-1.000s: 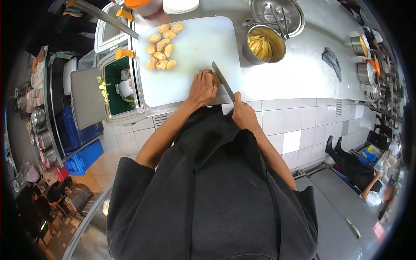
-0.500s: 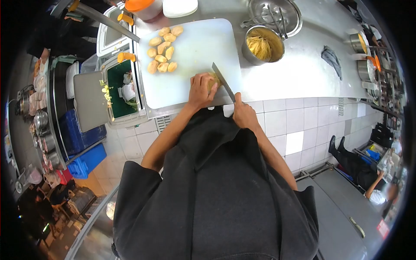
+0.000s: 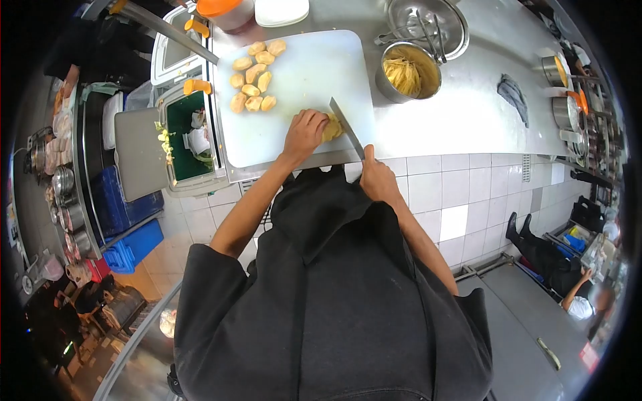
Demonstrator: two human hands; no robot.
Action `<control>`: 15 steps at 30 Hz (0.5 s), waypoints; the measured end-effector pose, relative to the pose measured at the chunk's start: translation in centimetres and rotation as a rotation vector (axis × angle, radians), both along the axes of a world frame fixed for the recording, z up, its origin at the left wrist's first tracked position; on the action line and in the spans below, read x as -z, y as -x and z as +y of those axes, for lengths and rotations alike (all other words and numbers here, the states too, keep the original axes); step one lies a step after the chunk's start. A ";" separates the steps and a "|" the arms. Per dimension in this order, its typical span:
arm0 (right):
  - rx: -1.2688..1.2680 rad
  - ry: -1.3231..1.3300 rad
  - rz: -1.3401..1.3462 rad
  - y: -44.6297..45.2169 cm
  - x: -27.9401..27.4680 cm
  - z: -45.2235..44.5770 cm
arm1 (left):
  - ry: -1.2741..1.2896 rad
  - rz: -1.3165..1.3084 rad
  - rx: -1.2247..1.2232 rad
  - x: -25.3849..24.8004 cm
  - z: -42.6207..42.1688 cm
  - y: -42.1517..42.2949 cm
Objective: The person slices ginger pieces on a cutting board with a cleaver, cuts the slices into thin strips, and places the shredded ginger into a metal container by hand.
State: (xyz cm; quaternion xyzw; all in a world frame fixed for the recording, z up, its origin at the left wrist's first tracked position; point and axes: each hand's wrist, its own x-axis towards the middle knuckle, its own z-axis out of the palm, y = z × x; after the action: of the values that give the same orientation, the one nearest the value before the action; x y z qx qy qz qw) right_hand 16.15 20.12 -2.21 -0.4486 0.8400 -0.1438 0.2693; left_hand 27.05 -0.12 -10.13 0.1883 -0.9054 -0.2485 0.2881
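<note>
A white cutting board (image 3: 304, 73) lies at the counter's edge. On its near part is a yellowish piece of sliced potato (image 3: 332, 129), with slices lying close together. My left hand (image 3: 307, 135) has curled fingers over the left side of that potato, hiding part of it. My right hand (image 3: 378, 177) is closed around the handle of a kitchen knife (image 3: 345, 125). The blade points away from me and stands right beside the potato's right side. Several peeled potatoes (image 3: 251, 90) lie grouped at the board's left.
A metal pot (image 3: 384, 85) of thin yellow strips stands right of the board, by a steel bowl (image 3: 457, 27) with tongs. A grey cloth (image 3: 513, 100) lies further right. An open green-lined bin (image 3: 180, 130) is at the left. A person (image 3: 555, 257) is at the far right.
My left hand has shifted slightly left and back, and more of the sliced potato shows. The knife and right hand have barely moved.
</note>
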 end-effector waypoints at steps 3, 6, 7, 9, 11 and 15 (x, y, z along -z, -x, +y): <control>0.001 -0.007 -0.005 0.0 -0.3 -0.1 | -0.008 -0.033 0.020 -0.2 0.2 -0.1; 0.019 0.012 -0.027 -0.2 0.2 0.1 | -0.027 0.046 -0.040 -0.8 0.3 0.1; 0.042 0.026 -0.048 -0.2 0.4 0.1 | -0.029 0.045 -0.040 -0.8 0.2 0.1; 0.036 0.029 -0.046 -0.2 0.6 0.3 | 0.065 0.040 0.107 -0.6 0.3 0.1; 0.032 0.033 -0.044 -0.2 0.5 0.3 | 0.046 0.010 0.099 -0.2 0.3 0.3; 0.036 0.026 -0.039 -0.2 -0.8 -0.3 | 0.013 -0.016 0.097 -0.1 0.4 0.6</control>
State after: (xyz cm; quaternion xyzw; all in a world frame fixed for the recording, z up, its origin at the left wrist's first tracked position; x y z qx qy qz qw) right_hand 16.38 19.86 -1.43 -0.4340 0.8405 -0.1683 0.2771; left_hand 26.50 0.27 -10.05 0.1443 -0.9174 -0.2546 0.2697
